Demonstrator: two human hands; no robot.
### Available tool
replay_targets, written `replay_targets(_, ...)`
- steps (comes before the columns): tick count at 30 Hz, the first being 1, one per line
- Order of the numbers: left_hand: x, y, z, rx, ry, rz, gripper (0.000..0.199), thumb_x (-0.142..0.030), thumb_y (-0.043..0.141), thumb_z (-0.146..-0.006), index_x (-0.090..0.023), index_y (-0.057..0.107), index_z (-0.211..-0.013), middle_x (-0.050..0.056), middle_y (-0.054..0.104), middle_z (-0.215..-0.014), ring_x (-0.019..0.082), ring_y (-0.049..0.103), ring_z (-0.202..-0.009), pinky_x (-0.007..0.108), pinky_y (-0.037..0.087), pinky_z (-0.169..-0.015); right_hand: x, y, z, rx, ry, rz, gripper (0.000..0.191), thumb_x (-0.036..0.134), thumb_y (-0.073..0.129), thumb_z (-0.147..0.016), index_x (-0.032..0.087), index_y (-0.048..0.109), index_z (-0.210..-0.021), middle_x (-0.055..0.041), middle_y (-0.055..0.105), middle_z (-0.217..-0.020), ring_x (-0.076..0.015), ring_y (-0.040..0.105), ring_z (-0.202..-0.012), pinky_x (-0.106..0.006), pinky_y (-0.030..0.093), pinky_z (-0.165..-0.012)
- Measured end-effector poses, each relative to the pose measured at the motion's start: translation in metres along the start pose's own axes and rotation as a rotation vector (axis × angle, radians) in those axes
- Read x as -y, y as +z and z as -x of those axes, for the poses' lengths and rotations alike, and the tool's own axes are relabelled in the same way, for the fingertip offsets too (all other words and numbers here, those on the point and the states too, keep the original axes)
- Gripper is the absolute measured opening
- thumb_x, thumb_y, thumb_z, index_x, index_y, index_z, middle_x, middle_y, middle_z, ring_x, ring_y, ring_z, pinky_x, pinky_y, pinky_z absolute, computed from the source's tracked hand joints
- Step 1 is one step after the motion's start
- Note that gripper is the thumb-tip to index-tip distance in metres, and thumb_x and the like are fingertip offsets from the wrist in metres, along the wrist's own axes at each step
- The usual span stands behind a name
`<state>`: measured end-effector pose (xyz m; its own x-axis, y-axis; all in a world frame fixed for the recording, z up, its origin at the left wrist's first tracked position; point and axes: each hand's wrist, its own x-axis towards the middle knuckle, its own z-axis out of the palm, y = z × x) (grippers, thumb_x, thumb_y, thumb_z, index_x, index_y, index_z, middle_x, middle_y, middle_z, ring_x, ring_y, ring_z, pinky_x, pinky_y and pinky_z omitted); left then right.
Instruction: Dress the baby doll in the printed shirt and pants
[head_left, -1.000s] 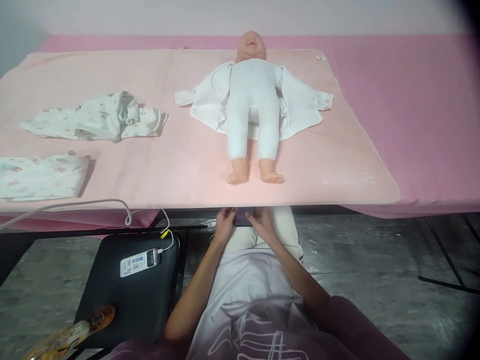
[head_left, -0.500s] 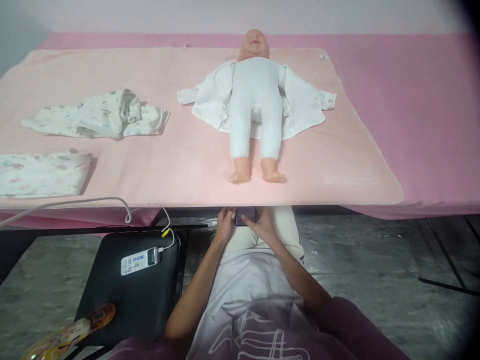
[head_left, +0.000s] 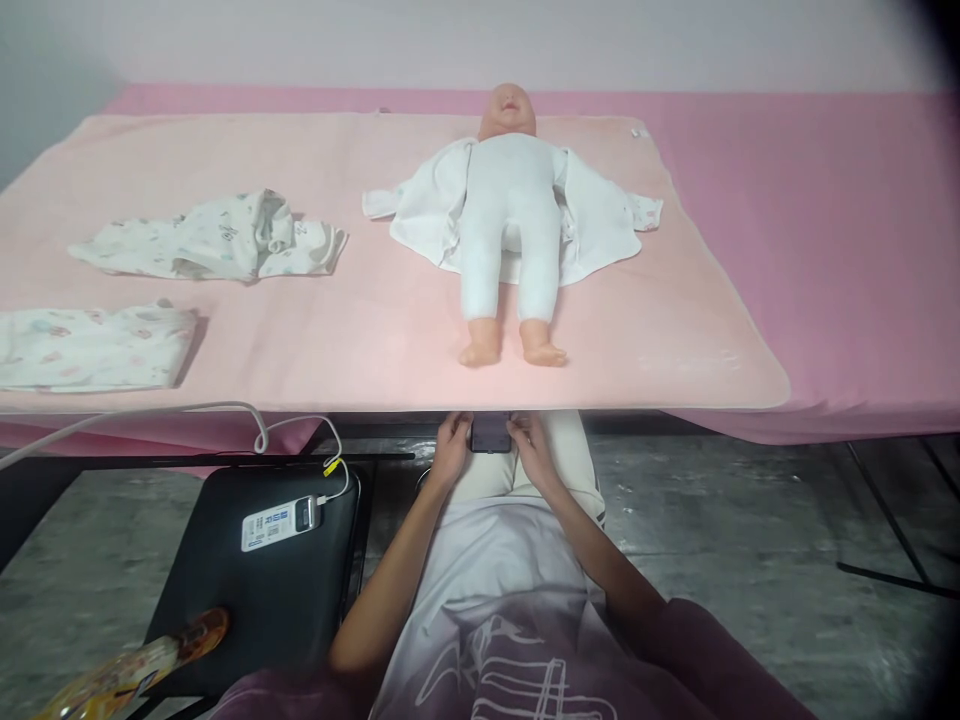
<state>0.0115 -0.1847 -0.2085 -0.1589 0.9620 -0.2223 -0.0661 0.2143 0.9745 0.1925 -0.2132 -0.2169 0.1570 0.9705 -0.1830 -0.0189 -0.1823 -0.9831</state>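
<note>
A dark phone (head_left: 491, 433) lies between my two hands, low over my lap and just under the table's front edge. Its left side is gripped by my left hand (head_left: 454, 445); my right hand (head_left: 529, 445) grips the right side. The table edge hides the phone's far end and some of my fingertips. Above on the table, a baby doll (head_left: 511, 190) rests on its back, feet toward me, its body white. Beneath it spreads an opened white baby jacket (head_left: 427, 215), with sleeves out to both sides.
A pink blanket (head_left: 360, 330) covers the table. Crumpled printed baby clothes (head_left: 210, 240) and a folded printed cloth (head_left: 94, 347) lie at left. On a black stool (head_left: 277, 610) are a power bank (head_left: 279, 522) with a white cable (head_left: 225, 405) and a bottle (head_left: 142, 665).
My right thumb has moved off the phone's screen to its right edge. The view has tilted slightly, so the doll and clothes appear a little lower.
</note>
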Motion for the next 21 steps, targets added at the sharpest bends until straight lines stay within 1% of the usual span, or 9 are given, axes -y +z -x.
replay_targets(4,0.002,-0.002,-0.001,0.031,0.023,-0.092,0.045,-0.058,0.078,-0.097,-0.016,0.087,-0.107,0.014,0.084,-0.121,0.033,0.073,-0.124,0.047,0.050,-0.124,-0.001,0.000,0.003,-0.007,-0.032,-0.002,0.040,0.061,0.071,-0.097,0.024,0.065,-0.110,-0.0075,0.072,-0.108,-0.0259,0.070,-0.100,-0.039,0.059,-0.092)
replay_targets(6,0.002,-0.002,-0.001,0.046,0.042,-0.137,0.043,-0.055,0.073,-0.102,-0.016,0.087,-0.113,0.015,0.083,-0.127,0.032,0.072,-0.129,0.045,0.049,-0.126,-0.002,0.000,0.005,-0.014,-0.038,-0.001,0.042,0.060,0.072,-0.096,0.024,0.067,-0.118,-0.0088,0.073,-0.111,-0.0271,0.071,-0.103,-0.041,0.060,-0.093)
replay_targets(8,0.001,-0.002,0.000,0.059,0.062,-0.189,0.044,-0.054,0.068,-0.106,-0.016,0.087,-0.119,0.015,0.083,-0.133,0.031,0.072,-0.134,0.045,0.049,-0.128,-0.004,0.002,0.006,-0.023,-0.040,0.005,0.050,0.059,0.073,-0.095,0.024,0.067,-0.129,-0.0101,0.074,-0.114,-0.0285,0.072,-0.106,-0.042,0.060,-0.094)
replay_targets(10,0.001,-0.002,0.000,0.067,0.072,-0.224,0.045,-0.054,0.066,-0.109,-0.017,0.087,-0.124,0.016,0.082,-0.138,0.031,0.072,-0.137,0.045,0.049,-0.130,-0.006,0.002,0.006,-0.030,-0.044,0.016,0.056,0.059,0.073,-0.094,0.024,0.067,-0.137,-0.0108,0.075,-0.117,-0.0292,0.073,-0.107,-0.043,0.061,-0.095)
replay_targets(13,0.004,-0.004,0.001,0.072,0.074,-0.239,0.051,-0.059,0.066,-0.110,-0.017,0.086,-0.131,0.016,0.081,-0.142,0.032,0.072,-0.140,0.047,0.048,-0.132,-0.008,0.002,0.006,-0.034,-0.068,0.030,0.057,0.058,0.072,-0.095,0.024,0.068,-0.140,-0.0110,0.075,-0.119,-0.0289,0.073,-0.109,-0.044,0.061,-0.098)
replay_targets(16,0.007,-0.010,0.004,0.066,0.070,-0.232,0.063,-0.068,0.066,-0.108,-0.017,0.083,-0.139,0.018,0.077,-0.151,0.034,0.068,-0.148,0.050,0.045,-0.136,-0.010,-0.003,0.008,-0.032,-0.105,0.026,0.055,0.055,0.070,-0.097,0.023,0.069,-0.142,-0.0101,0.075,-0.116,-0.0273,0.073,-0.108,-0.043,0.061,-0.098)
replay_targets(19,0.007,-0.021,0.011,0.095,0.085,-0.220,0.072,-0.077,0.065,-0.104,-0.018,0.081,-0.143,0.019,0.074,-0.157,0.035,0.064,-0.155,0.052,0.040,-0.140,-0.012,-0.014,0.014,-0.044,-0.126,0.047,0.048,0.052,0.070,-0.100,0.023,0.070,-0.137,-0.0102,0.077,-0.118,-0.0256,0.074,-0.105,-0.040,0.061,-0.094)
replay_targets(21,0.004,-0.033,0.018,0.130,0.106,-0.229,0.072,-0.077,0.064,-0.105,-0.020,0.079,-0.145,0.018,0.074,-0.158,0.035,0.063,-0.156,0.052,0.040,-0.139,-0.011,-0.025,0.020,-0.061,-0.126,0.081,0.044,0.052,0.070,-0.102,0.023,0.070,-0.135,-0.0109,0.078,-0.122,-0.0252,0.074,-0.104,-0.040,0.061,-0.092)
